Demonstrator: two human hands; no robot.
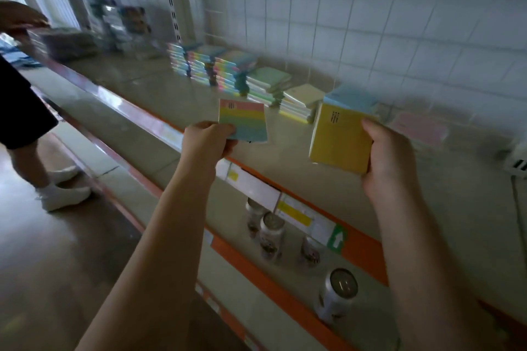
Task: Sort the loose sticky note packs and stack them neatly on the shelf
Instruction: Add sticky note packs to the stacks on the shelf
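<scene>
My left hand (pixel 209 138) pinches a rainbow-striped sticky note pack (pixel 244 121) by its lower left corner, held above the shelf's front edge. My right hand (pixel 389 155) grips a yellow pack (pixel 339 139) along its right side, tilted toward me. Behind them on the shelf (pixel 159 88) stand stacks in a row: rainbow stacks (pixel 212 67), a green stack (pixel 268 85), a pale yellow stack (pixel 301 104) and a blue stack (pixel 350 100). Pink packs (pixel 422 129) lie blurred to the right.
An orange rail with price tags (pixel 296 214) edges the shelf. Cans (pixel 338 295) stand on the lower shelf. Another person's legs and white shoes (pixel 61 194) are at the left, their hand (pixel 24 18) over packaged goods. A wire grid backs the shelf.
</scene>
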